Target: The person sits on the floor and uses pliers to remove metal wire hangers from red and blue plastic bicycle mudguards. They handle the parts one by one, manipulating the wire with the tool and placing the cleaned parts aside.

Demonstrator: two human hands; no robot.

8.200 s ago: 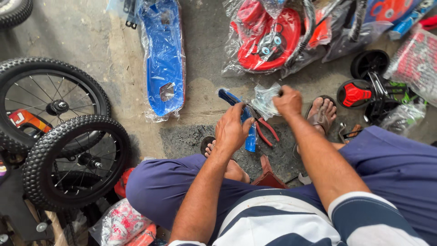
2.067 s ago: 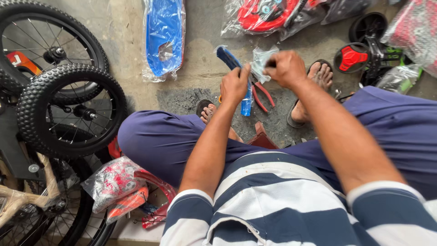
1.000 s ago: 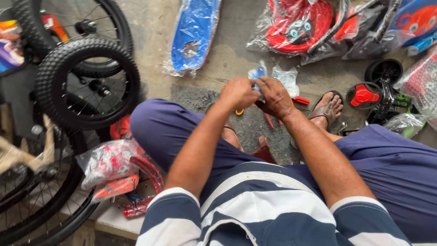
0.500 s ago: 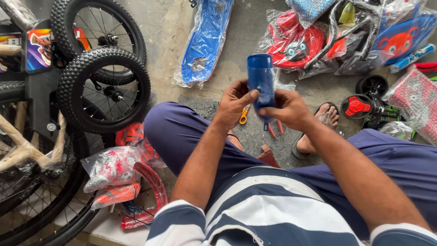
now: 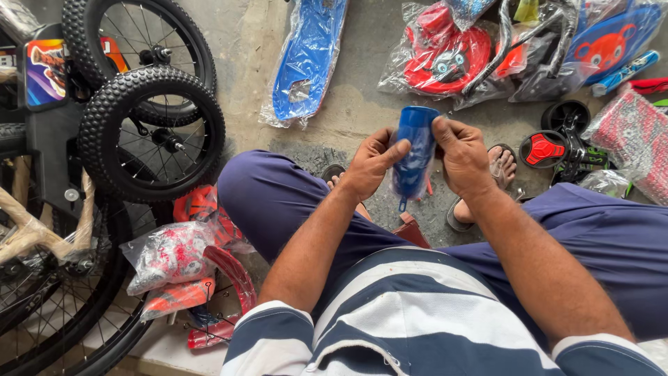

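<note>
Seen from my head camera: I hold a blue plastic part (image 5: pixel 415 157) between both hands, its long axis upright and tilted slightly right. My left hand (image 5: pixel 369 163) clamps its left side, my right hand (image 5: pixel 463 157) its upper right edge, both equally close. Beyond my hands lie a wrapped blue panel (image 5: pixel 306 59) and a red wrapped piece (image 5: pixel 445 56); small knobby wheels (image 5: pixel 149 136) stand well left. Nothing blocks the part.
</note>
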